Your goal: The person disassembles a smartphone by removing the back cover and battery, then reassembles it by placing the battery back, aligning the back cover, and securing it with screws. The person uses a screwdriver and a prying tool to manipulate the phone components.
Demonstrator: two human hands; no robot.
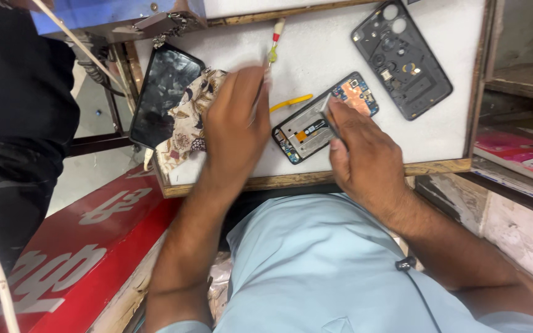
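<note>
Bench stock, L to R, on white foam work mat (451,132) in wood tray:

1. Black glossy detached phone screen panel (165,92) – far L, partly on floral beige cloth (186,123). Thin glass, prob brittle.
2. My left hand (235,120) – blurred, over mat by cloth; seems curled on a thin tool, grip: can't tell.
3. Yellow plastic pry pick (291,102) – lies just R of that hand.
4. Opened phone chassis w/ exposed boards & copper shield (325,117) – mat centre. Light, stiff, delicate inside; hold by frame edges only.
5. My right hand (365,157) – fingers pinched on slim metal tool (331,123), tip on chassis.
6. Black plastic back cover (402,58) – upper R, apart.
</note>
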